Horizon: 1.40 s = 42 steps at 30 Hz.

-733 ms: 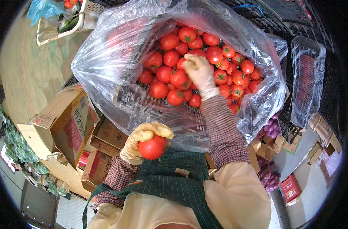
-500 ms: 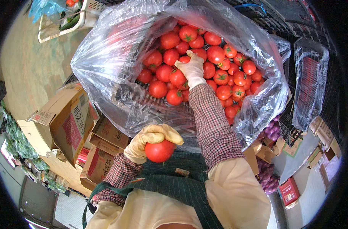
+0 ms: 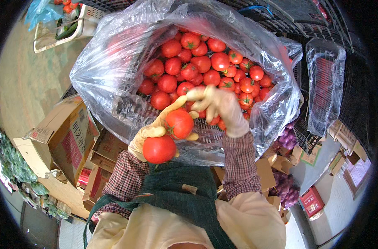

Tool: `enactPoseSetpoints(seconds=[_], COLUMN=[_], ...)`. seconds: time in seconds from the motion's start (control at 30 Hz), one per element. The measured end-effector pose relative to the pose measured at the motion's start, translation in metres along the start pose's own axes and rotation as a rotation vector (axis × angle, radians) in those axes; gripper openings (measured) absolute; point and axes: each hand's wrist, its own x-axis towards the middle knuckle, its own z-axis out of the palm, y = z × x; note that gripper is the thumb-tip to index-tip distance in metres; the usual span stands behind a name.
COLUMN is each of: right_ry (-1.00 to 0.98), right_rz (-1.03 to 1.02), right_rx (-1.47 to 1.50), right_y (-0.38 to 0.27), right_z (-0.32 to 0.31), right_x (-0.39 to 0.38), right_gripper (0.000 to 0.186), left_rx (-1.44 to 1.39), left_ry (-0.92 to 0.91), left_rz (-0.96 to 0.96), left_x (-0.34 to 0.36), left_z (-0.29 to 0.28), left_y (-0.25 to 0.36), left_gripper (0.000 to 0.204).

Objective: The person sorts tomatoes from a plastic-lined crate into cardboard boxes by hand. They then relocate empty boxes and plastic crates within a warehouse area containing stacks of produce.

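Note:
My gloved left hand (image 3: pixel 149 135) is closed around two red tomatoes in front of my apron. The lower tomato (image 3: pixel 159 149) rests against the palm and thumb, and the upper tomato (image 3: pixel 179 124) sits between the outstretched fingers. Just beyond it, my gloved right hand (image 3: pixel 218 106) hovers over the near edge of the tomato heap, slightly blurred, its bent fingers apart and no tomato seen in them. Its fingertips come up against the left fingertips. Many tomatoes (image 3: pixel 167 83), some with green calyxes, lie in a crate lined with a clear plastic bag (image 3: pixel 102 79).
Opened cardboard boxes (image 3: pixel 68 141) stand at the left. A white basket (image 3: pixel 89 20) with cucumbers is at the far left. On the right are a plastic-wrapped black crate (image 3: pixel 326 87), net bags of purple produce (image 3: pixel 286 189) and a red box (image 3: pixel 312 202).
My right hand has drawn back from the heap toward my left hand. My left hand has turned and opened outward, and now holds a second tomato beside the first.

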Motion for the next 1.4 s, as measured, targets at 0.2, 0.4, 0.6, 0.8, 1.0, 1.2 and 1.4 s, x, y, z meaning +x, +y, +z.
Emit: enactPoseSetpoints(seconds=[0.2, 0.4, 0.6, 0.8, 1.0, 1.2, 1.4], right_ry=[0.576, 0.538, 0.165, -0.013, 0.0, 0.656, 0.613], right_rz=[0.218, 0.038, 0.018, 0.204, 0.38, 0.345, 0.332], right_rx=[-1.492, -0.987, 0.929, 0.69, -0.025, -0.539, -0.545], right_y=[0.092, 0.086, 0.03, -0.031, -0.057, 0.057, 0.151], right_z=[-0.074, -0.111, -0.063, -0.013, 0.033, -0.029, -0.064], right_x=[0.105, 0.097, 0.041, 0.01, -0.021, 0.097, 0.16], right_gripper=[0.075, 0.066, 0.069, 0.069, 0.043, 0.043, 0.08], left_rx=[-0.138, 0.056, 0.241, 0.47, 0.252, 0.813, 0.913], left_ry=[0.027, 0.133, 0.174, 0.147, -0.07, -0.427, -0.482], left_rz=[-0.051, -0.033, 0.039, 0.115, -0.334, -0.13, -0.146], left_x=[-0.006, -0.004, 0.0, 0.015, 0.011, 0.003, -0.002], left_z=[-0.008, -0.004, -0.006, -0.002, -0.004, -0.016, -0.005], left_y=[-0.009, -0.013, -0.007, 0.018, 0.024, 0.0, 0.0], left_gripper=[0.073, 0.068, 0.066, 0.079, 0.105, 0.1, 0.092])
